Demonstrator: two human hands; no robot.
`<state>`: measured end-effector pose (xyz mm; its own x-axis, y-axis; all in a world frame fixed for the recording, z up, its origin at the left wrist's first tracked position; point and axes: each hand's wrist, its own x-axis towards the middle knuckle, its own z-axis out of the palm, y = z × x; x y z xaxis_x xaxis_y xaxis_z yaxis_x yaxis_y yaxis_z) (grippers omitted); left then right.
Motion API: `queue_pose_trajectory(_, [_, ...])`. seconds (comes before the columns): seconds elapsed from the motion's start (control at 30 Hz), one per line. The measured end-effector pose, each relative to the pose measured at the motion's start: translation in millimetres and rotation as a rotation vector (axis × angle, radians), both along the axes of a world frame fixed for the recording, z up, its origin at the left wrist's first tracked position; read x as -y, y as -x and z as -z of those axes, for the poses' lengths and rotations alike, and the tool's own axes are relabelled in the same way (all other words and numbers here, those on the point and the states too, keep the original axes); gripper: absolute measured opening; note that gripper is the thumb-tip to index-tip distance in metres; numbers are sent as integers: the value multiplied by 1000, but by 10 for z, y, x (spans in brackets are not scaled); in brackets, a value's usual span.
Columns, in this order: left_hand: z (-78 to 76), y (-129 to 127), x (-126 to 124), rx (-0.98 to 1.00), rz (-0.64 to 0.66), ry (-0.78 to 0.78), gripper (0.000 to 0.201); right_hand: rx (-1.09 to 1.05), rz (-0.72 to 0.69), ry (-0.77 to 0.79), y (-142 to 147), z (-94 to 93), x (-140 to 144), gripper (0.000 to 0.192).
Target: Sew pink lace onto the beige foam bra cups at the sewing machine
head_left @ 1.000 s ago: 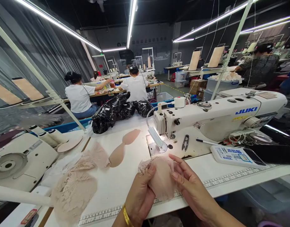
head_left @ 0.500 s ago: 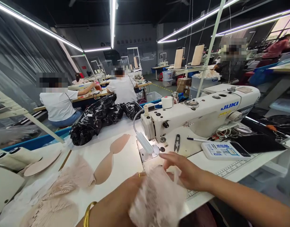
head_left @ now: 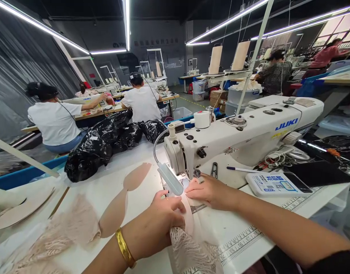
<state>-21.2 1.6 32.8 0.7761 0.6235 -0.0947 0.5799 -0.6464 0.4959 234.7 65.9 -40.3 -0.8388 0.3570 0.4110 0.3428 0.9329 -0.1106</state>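
A pale pink lace piece [head_left: 189,247] with a smooth, curved padded edge lies at the needle end of a white sewing machine [head_left: 243,133]. My left hand [head_left: 163,219], a gold bangle at its wrist, has its fingers bent over the left side of this piece. On the other side, my right hand [head_left: 210,192] pinches the far edge close to the presser foot, fingers closed. A small lamp [head_left: 171,179] on a bendy neck covers part of the needle area. Loose lace hangs toward me below my left hand.
Beige cup pads [head_left: 113,211] and a crumpled lace heap [head_left: 75,224] lie to the left. Black plastic bags [head_left: 100,140] sit behind. Thread snips [head_left: 214,170], a pen [head_left: 243,169] and a phone [head_left: 277,182] lie right. A printed ruler [head_left: 249,238] runs along the front edge.
The lace piece has gone from in front of me up to the needle area. Both hands have moved in around it, and the view has shifted slightly to the right.
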Motion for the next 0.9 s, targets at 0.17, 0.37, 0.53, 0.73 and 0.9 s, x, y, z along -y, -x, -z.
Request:
queue_pose_trajectory(0.17, [46, 13, -40, 37, -9, -34, 13, -36, 53, 54, 31, -5, -30, 31])
queue_pose_trajectory(0.37, [96, 21, -68, 64, 0, -55, 13, -46, 81, 58, 25, -2, -6, 34])
queue_pose_trajectory(0.53, [117, 15, -66, 89, -8, -52, 14, -44, 99, 69, 9, 25, -7, 30])
queue_pose_trajectory(0.73, [133, 42, -94, 80, 3, -78, 15, -63, 85, 96, 10, 14, 2, 33])
queue_pose_trajectory(0.9, [197, 94, -147, 79, -4, -156, 17, -67, 75, 104, 1, -1, 15, 38])
